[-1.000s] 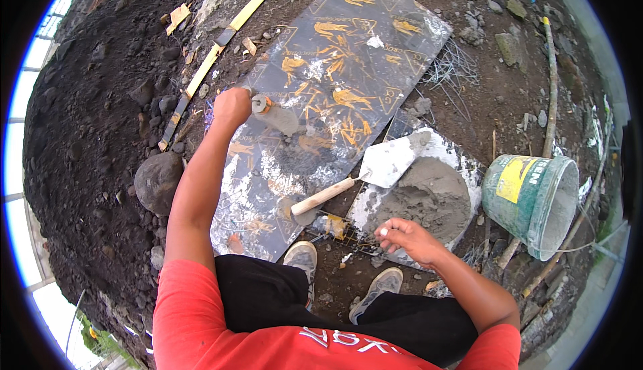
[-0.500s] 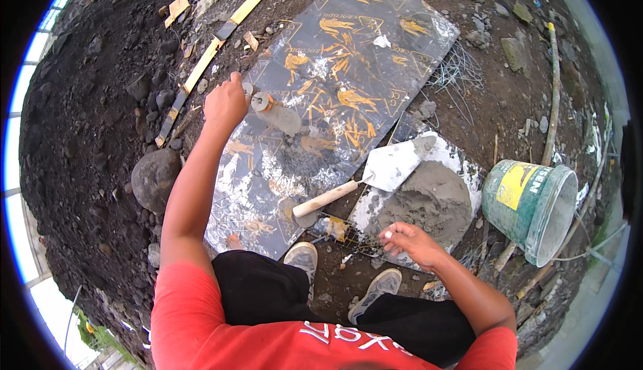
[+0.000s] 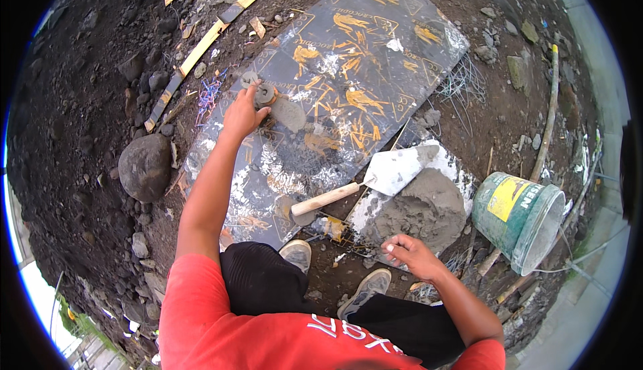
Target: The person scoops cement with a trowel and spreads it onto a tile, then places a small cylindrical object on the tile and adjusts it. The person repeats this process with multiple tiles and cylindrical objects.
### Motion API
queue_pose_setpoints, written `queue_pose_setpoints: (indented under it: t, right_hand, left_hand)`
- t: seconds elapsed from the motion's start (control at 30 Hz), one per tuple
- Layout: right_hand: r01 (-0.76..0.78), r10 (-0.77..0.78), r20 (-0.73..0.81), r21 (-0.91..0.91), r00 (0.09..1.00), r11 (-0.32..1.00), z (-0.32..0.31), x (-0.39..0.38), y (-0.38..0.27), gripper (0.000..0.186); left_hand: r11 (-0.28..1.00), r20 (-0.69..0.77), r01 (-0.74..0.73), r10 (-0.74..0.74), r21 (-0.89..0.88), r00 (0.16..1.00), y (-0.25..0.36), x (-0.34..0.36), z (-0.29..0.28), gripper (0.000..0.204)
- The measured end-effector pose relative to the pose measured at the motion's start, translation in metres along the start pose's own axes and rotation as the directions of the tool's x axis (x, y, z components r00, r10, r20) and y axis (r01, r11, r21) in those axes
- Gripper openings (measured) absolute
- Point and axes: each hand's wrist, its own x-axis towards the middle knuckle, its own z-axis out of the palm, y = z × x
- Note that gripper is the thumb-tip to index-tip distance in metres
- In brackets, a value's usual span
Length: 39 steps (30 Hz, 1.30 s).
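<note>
Nearest, the right hand (image 3: pixel 410 256) hangs half-curled over the mortar board's (image 3: pixel 362 214) near edge; I cannot tell whether it pinches anything. Farther out, the left hand (image 3: pixel 244 112), thumb and forefinger apart, is at two grey discs (image 3: pixel 268 95) by the dark panel's (image 3: pixel 429 68) left edge, its grip unclear. Positioning these seems in hand, calling for careful finger placement; their round faces point up, axes apparently upright, longest dimension unclear.

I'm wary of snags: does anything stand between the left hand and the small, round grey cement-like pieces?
Nothing visible does. The left hand has its fingers at the small, round grey cement-like pieces. The wooden-handled metal trowel lies off to the right.
</note>
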Motion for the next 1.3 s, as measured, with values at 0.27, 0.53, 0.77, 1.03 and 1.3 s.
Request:
queue_pose_setpoints:
  t: [0.27, 0.53, 0.77, 1.03, 1.3]
  right_hand:
    - [0.003, -0.003, -0.010, 0.021, 1.000, 1.000, 0.002, 0.007, 0.010, 0.035]
    - [-0.012, 0.012, -0.011, 0.051, 1.000, 0.999, 0.005, 0.008, 0.013, 0.033]
    - [-0.037, 0.038, -0.007, 0.043, 0.999, 0.998, 0.006, 0.011, 0.020, 0.032]
    - [-0.038, 0.038, -0.013, 0.000, 0.999, 0.999, 0.006, 0.010, 0.021, 0.031]
    - [-0.042, 0.042, -0.018, 0.002, 0.999, 0.999, 0.005, 0.012, 0.024, 0.030]
  left_hand:
    - [0.992, 0.123, 0.083, -0.072, -0.091, 0.990, -0.001, 0.022, -0.003, 0.073]
    - [0.991, 0.101, 0.069, -0.057, -0.115, 0.993, -0.001, 0.027, -0.005, 0.071]
    - [0.990, 0.149, 0.068, -0.049, -0.126, 0.988, -0.006, 0.031, -0.010, 0.073]
    - [0.975, 0.169, 0.087, -0.053, -0.205, 0.984, -0.008, 0.033, -0.010, 0.072]
    - [0.976, 0.104, 0.028, -0.006, -0.214, 0.995, -0.013, 0.034, -0.005, 0.074]
